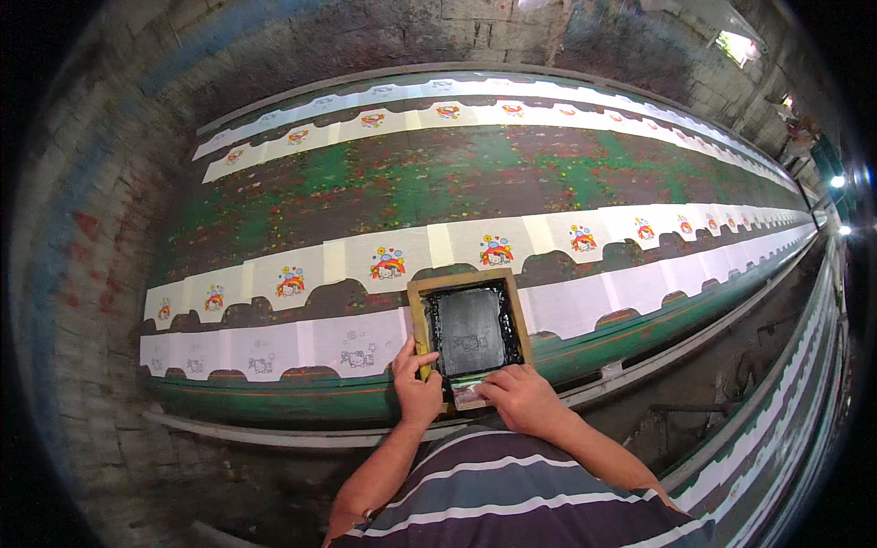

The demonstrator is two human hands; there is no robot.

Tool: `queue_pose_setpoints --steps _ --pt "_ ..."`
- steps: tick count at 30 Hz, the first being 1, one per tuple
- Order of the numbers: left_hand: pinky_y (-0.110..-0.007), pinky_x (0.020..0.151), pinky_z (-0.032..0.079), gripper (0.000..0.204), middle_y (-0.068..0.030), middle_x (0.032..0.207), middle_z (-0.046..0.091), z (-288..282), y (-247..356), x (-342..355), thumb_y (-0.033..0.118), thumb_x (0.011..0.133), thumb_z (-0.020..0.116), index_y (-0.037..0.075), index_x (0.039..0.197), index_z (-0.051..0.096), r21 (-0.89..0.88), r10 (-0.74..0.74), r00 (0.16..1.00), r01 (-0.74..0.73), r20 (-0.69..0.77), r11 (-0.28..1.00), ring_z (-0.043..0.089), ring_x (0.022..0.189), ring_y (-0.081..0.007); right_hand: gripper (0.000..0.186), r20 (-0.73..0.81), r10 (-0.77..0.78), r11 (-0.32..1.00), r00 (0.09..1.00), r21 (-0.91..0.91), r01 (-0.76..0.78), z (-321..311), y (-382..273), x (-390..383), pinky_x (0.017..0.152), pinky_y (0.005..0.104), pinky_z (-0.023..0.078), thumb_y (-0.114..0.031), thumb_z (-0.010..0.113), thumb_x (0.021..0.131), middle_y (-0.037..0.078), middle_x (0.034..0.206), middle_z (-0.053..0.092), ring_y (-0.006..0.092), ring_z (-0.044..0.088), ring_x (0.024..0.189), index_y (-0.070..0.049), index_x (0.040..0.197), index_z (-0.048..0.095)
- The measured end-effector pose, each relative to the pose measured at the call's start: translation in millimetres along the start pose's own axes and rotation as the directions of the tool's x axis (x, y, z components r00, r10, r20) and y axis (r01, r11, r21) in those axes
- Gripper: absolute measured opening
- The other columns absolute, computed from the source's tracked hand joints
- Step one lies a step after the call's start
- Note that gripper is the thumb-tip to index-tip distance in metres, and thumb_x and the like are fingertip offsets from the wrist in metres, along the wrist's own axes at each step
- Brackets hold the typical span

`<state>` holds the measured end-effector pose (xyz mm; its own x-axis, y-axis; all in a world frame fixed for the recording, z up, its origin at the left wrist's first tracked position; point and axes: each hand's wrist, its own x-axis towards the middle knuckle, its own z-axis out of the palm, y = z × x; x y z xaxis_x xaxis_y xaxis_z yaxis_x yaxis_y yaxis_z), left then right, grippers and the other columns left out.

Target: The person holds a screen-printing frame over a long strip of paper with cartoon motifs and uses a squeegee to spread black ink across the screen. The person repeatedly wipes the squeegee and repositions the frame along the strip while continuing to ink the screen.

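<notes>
A wooden screen-printing frame (519,318) lies over the near row of fabric pieces. Black ink coats its edges inside, and a cat-like line drawing shows on the grey mesh (470,315). My left hand (418,393) grips the frame's lower left side, fingers along the wood and a yellow strip. My right hand (525,399) pinches a pale, flat squeegee (469,395) at the frame's near end. To the left, a white fabric piece (315,342) bears a black outline print; pieces right of the frame look plain.
The long green table (365,173) is speckled with paint. A second row of fabric pieces (347,260) carries colourful rainbow prints, and more printed rows (411,116) line the far side. A metal rail (594,388) runs along the near edge. Another table (763,466) stands at right.
</notes>
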<state>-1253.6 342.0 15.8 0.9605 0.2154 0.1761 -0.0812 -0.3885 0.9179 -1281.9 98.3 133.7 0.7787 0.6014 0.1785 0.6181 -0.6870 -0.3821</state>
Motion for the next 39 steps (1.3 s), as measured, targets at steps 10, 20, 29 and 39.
queue_pose_setpoints --steps 10,20,29,39 --pt "-0.05 0.128 0.04 0.035 -0.025 0.163 0.064 3 -1 0 -0.011 0.077 0.073 0.005 0.106 0.084 -0.052 0.003 1.0 -0.003 -0.012 0.999 0.058 0.15 -0.042 0.039 0.464 0.05 0.995 0.884 0.057 -0.086 -28 33 50 0.102 0.0536 0.06 -0.002 0.071 0.086 0.018 0.115 0.076 0.0428 0.074 0.117 -0.005 0.124 0.079" --pt "-0.051 0.128 0.04 0.035 -0.0239 0.163 0.063 0 -1 2 -0.011 0.078 0.073 0.005 0.107 0.084 -0.021 0.017 0.999 -0.016 0.028 1.0 0.057 0.15 -0.0427 0.04 0.28 0.102 0.994 0.954 0.02 -0.112 -17 101 133 0.101 0.0551 0.061 0.0 0.069 0.087 0.02 0.116 0.076 0.0435 0.074 0.119 -0.007 0.124 0.082" --pt "-0.053 0.129 0.036 0.034 -0.0248 0.163 0.061 -1 -1 3 -0.011 0.078 0.072 0.005 0.107 0.082 -0.013 -0.006 0.998 0.007 0.064 1.0 0.055 0.15 -0.0431 0.046 0.25 0.195 0.981 0.948 -0.048 -0.189 -10 117 167 0.106 0.0547 0.06 0.004 0.066 0.086 0.022 0.121 0.077 0.0441 0.073 0.121 -0.004 0.129 0.081" --pt "-0.052 0.13 0.037 0.034 -0.026 0.164 0.06 -2 -2 3 -0.01 0.079 0.073 0.005 0.108 0.082 -0.018 0.005 0.998 -0.004 0.064 1.0 0.055 0.151 -0.0434 0.041 0.255 0.116 0.987 0.96 -0.135 -0.084 7 61 94 0.099 0.0534 0.058 -0.006 0.074 0.085 0.016 0.116 0.074 0.0405 0.071 0.114 -0.012 0.125 0.08"
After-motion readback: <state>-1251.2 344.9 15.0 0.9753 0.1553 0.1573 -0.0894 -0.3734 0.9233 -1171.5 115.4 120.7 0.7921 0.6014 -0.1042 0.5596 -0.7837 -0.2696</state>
